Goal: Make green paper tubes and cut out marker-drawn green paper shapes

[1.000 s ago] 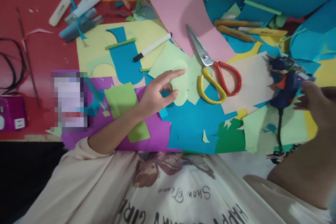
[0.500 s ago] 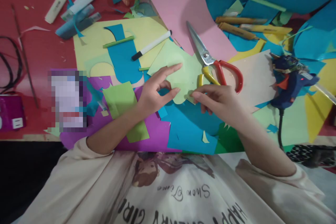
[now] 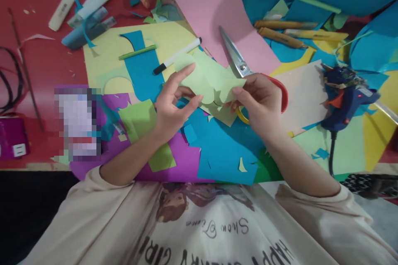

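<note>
A pale green sheet of paper [image 3: 207,76] with curved cut edges is lifted and tilted between my hands. My right hand [image 3: 264,99] pinches its right end between thumb and fingers. At the paper's left side is my left hand [image 3: 174,105], index finger and thumb spread apart; its other fingertips are partly hidden behind the sheet. Beneath lies another pale green piece [image 3: 222,114] on a blue sheet [image 3: 224,149]. Large scissors [image 3: 238,56] rest on pink paper, with their red and yellow handles partly hidden behind my right hand.
A black-and-white marker [image 3: 178,56] lies beyond my left hand. Right stands a dark blue glue gun [image 3: 340,107] with a cable. Several markers [image 3: 88,20] are at upper left, brown and yellow ones [image 3: 286,35] at upper right. Pink paper [image 3: 205,4] curves across the back. A phone-like blurred item [image 3: 79,120] lies left.
The pale green sheet has risen off the pile and tilted, its right end now in my right hand. That hand moved up slightly; my left hand shifted left. A piece underneath shows.
</note>
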Action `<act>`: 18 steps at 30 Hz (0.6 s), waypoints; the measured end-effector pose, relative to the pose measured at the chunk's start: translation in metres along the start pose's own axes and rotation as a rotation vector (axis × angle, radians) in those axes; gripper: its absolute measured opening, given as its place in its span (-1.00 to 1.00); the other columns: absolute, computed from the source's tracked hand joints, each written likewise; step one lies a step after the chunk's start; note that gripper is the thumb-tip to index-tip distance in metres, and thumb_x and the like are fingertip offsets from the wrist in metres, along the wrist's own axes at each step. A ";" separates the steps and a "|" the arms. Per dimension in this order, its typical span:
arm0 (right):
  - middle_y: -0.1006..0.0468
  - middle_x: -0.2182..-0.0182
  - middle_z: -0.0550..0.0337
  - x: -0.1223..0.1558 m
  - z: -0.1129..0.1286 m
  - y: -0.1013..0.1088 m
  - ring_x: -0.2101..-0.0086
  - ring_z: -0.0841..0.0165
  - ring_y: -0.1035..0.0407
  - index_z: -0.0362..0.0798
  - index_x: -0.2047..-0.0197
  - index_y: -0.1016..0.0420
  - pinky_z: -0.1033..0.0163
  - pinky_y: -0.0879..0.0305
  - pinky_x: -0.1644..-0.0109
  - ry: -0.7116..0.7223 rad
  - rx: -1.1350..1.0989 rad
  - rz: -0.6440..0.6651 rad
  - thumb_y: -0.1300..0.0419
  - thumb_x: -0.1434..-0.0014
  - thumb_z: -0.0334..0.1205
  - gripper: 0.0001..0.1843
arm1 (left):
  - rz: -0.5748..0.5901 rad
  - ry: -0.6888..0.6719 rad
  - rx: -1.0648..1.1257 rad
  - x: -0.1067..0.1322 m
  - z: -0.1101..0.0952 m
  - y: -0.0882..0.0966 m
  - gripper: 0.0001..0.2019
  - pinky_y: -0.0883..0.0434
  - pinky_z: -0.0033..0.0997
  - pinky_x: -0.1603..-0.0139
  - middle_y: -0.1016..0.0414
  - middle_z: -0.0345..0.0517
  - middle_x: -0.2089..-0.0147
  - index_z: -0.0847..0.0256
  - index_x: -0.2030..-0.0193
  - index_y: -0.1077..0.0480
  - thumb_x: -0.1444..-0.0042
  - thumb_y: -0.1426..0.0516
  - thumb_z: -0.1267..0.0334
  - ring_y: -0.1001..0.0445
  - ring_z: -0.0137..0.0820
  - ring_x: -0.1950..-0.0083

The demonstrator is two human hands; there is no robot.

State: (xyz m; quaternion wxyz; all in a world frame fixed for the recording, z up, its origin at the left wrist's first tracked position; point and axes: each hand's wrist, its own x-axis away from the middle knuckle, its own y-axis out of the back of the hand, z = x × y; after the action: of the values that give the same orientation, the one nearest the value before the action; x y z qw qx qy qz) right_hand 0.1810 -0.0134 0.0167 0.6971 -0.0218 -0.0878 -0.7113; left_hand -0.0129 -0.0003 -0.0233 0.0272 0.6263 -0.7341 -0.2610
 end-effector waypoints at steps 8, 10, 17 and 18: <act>-0.36 0.61 0.37 0.003 -0.003 -0.005 0.66 0.54 -0.21 -0.01 0.37 -0.40 0.36 -0.19 0.63 -0.104 -0.031 0.074 -0.26 -0.05 -0.11 -0.83 | 0.085 -0.187 -0.274 0.003 0.000 0.000 -0.57 -0.50 -0.40 0.20 -0.48 -0.04 0.03 0.08 -0.24 -0.20 -0.29 -0.01 0.03 -0.51 -0.46 0.30; -0.34 0.62 0.42 0.005 -0.001 -0.008 0.67 0.54 -0.19 0.03 0.30 -0.33 0.37 -0.17 0.65 -0.138 -0.070 0.098 -0.28 -0.01 -0.10 -0.76 | 0.108 -0.253 -0.338 0.003 -0.002 -0.001 -0.59 -0.50 -0.37 0.16 -0.48 -0.03 0.01 0.08 -0.26 -0.17 -0.31 0.02 0.08 -0.51 -0.46 0.30; -0.34 0.61 0.41 0.008 0.001 -0.015 0.66 0.57 -0.22 0.00 0.39 -0.29 0.42 -0.19 0.66 -0.124 -0.130 0.174 -0.24 -0.02 -0.12 -0.79 | 0.170 -0.348 -0.347 0.004 -0.008 -0.001 -0.50 -0.50 -0.37 0.02 -0.40 0.04 -0.19 0.08 -0.36 -0.01 -0.30 0.02 0.28 -0.53 -0.35 0.06; -0.36 0.61 0.40 0.009 0.001 -0.016 0.65 0.57 -0.22 0.00 0.39 -0.31 0.43 -0.20 0.66 -0.121 -0.141 0.169 -0.23 -0.03 -0.13 -0.81 | 0.175 -0.356 -0.337 0.004 -0.008 -0.001 -0.48 -0.49 -0.36 -0.01 -0.39 0.05 -0.21 0.08 -0.37 0.01 -0.29 0.01 0.31 -0.51 -0.33 -0.01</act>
State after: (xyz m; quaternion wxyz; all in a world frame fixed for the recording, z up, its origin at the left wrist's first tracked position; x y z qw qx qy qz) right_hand 0.1650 -0.0217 0.0170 0.7445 -0.1210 -0.0775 -0.6519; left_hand -0.0100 -0.0068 -0.0175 0.0242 0.4911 -0.7250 -0.4823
